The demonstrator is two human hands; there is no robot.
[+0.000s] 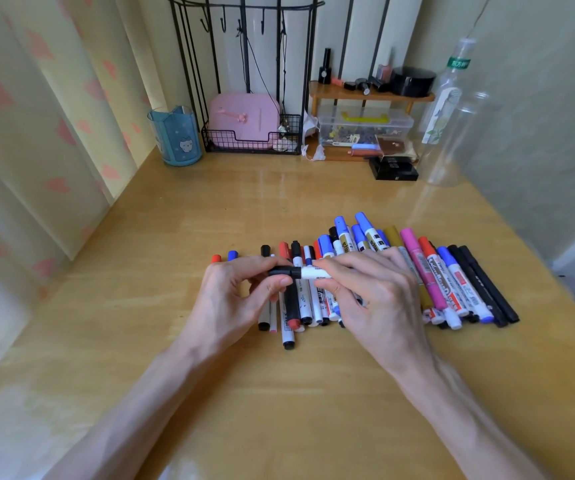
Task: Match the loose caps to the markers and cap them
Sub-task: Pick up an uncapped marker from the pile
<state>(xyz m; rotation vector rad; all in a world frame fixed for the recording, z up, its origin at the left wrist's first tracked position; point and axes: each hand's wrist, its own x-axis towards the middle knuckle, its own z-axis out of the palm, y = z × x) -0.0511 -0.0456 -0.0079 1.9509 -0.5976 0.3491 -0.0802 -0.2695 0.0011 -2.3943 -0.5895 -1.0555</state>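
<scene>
capping a white marker above the row

left hand (241,296): thumb and fingertips pinch a black cap (280,271). right hand (372,289): curled fingers and thumb grip the white marker (313,273), held level, its end meeting the cap. both are just above the row of markers (452,285) lying on the wooden table (175,237). a red cap (216,258) and a blue cap (233,255) stand loose at the row's left end.

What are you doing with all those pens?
The person's left hand pinches a black cap and the right hand holds a white marker, with the cap at the marker's tip. Whether it is fully on cannot be told. Many more markers lie in a row on the table, and a red cap and a blue cap sit at the left.
</scene>
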